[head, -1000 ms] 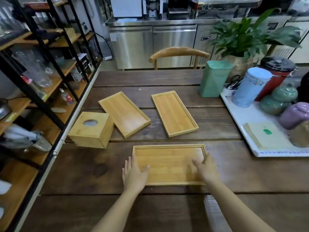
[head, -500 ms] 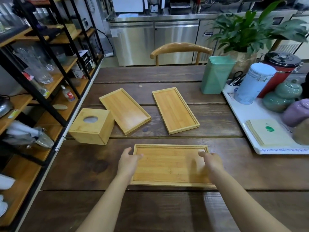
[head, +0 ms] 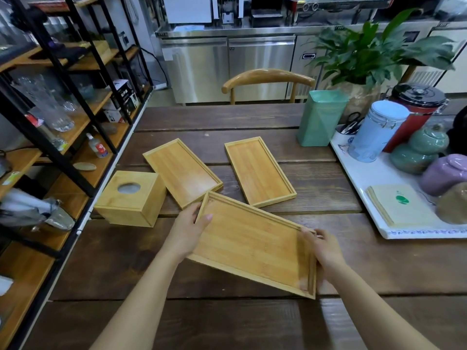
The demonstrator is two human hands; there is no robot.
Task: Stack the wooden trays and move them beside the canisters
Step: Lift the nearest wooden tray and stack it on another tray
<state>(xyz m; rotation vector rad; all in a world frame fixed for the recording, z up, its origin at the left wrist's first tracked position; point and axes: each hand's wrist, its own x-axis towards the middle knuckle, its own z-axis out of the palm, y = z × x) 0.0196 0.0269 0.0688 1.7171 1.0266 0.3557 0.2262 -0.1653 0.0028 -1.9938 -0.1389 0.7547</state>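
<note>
I hold the near wooden tray (head: 255, 242) lifted off the table and turned at an angle, its far left corner over the edge of the left tray (head: 182, 172). My left hand (head: 188, 227) grips its left end, thumb inside the rim. Its right end is gripped by my right hand (head: 322, 248). A third tray (head: 259, 171) lies flat further back, to the right of the left tray. The canisters stand at the right: a pale blue one (head: 376, 131), a red one with a black lid (head: 414, 109), and green ceramic jars (head: 417, 150).
A wooden tissue box (head: 131, 198) sits left of the trays. A teal square container (head: 321, 117) stands behind them. The canisters rest on a white tray (head: 364, 188) with a paper pad (head: 401, 204). Shelving lines the left side; a chair and plant are at the back.
The near tray lay flat with my hands at its ends. Now both hands have lifted it, rotated it and carried it toward the left tray.
</note>
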